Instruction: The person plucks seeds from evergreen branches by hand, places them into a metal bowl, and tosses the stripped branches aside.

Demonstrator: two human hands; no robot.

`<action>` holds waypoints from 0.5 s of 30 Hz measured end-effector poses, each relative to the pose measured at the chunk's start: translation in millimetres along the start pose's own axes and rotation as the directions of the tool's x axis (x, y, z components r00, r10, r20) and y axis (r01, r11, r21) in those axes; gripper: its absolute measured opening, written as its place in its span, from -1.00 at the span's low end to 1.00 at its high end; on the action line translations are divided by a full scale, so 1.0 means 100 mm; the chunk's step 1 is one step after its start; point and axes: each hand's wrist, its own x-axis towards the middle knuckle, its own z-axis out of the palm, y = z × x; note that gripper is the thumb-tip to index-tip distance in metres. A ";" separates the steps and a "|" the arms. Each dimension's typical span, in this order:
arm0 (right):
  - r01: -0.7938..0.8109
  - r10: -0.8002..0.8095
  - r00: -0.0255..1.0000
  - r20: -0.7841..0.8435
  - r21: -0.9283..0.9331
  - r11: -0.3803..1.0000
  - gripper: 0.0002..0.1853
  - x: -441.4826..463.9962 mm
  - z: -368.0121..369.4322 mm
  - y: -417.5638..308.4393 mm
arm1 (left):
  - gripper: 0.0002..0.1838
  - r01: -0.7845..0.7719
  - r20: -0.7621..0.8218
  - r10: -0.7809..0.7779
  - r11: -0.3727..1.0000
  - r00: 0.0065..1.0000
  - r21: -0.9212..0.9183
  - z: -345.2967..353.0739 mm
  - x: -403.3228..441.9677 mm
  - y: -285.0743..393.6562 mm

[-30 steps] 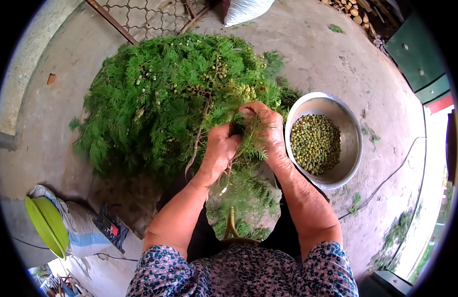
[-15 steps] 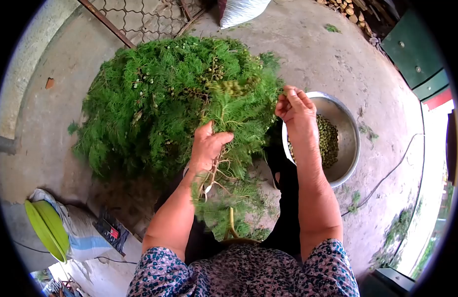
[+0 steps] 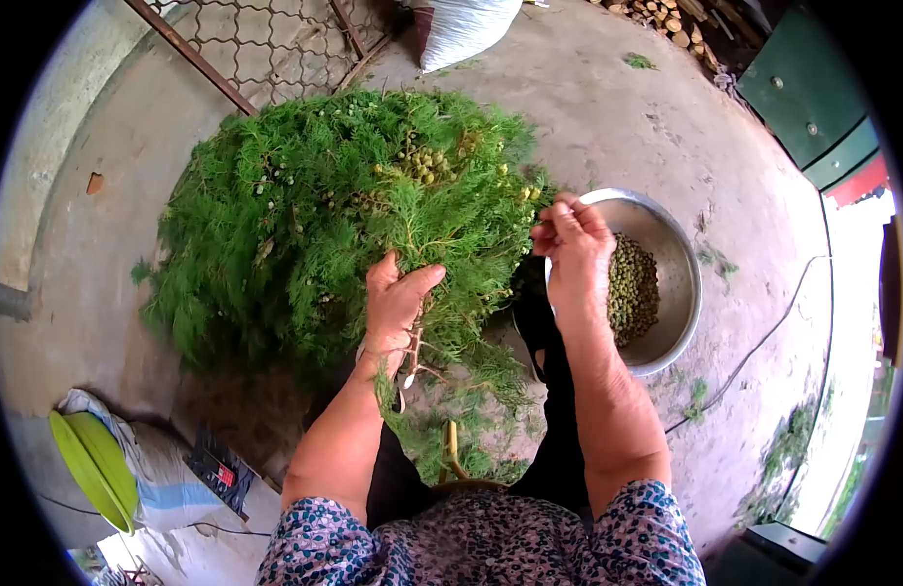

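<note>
My left hand point(image 3: 400, 305) is wrapped round the woody stem of a leafy evergreen branch point(image 3: 441, 220). The cut end of the stem pokes out below the palm, and small yellow-green cones hang among its fronds. At the right edge of this foliage is my right hand point(image 3: 576, 239), its thumb and fingers pinched together; what lies between the fingertips is too small to make out. Under that forearm, partly hidden, stands a metal basin point(image 3: 678, 254) with a heap of small green cones point(image 3: 632, 293) in it. A big pile of green branches point(image 3: 246, 234) lies beyond my left hand.
A white sack point(image 3: 466, 34) and a metal grille point(image 3: 275, 44) are at the far side. Lime-green basins point(image 3: 95, 469) rest by a sack at lower left. Stacked firewood point(image 3: 671, 24) and a green metal cabinet point(image 3: 808, 93) stand at right. A cable point(image 3: 764, 347) crosses the floor.
The held branch has swung slightly and its cones show more clearly. My right hand has shifted a little down and left, still pinched. The whole view has tilted slightly.
</note>
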 end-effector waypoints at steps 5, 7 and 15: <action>-0.356 0.379 0.865 0.330 -0.131 0.925 -0.64 -0.12 0.08 0.28 | -0.90 -0.037 0.043 0.030 0.987 0.999 0.156 0.03 -0.04 0.02; -0.342 0.415 0.840 0.348 -0.253 0.905 -0.44 -0.21 0.17 0.29 | -0.88 -0.017 0.032 0.012 0.984 0.999 0.177 0.15 -0.09 0.04; -0.145 0.253 0.922 0.291 -0.348 0.926 -0.52 -0.38 0.28 0.42 | -0.78 -0.337 0.222 0.279 0.490 0.934 0.804 0.17 -0.16 -0.09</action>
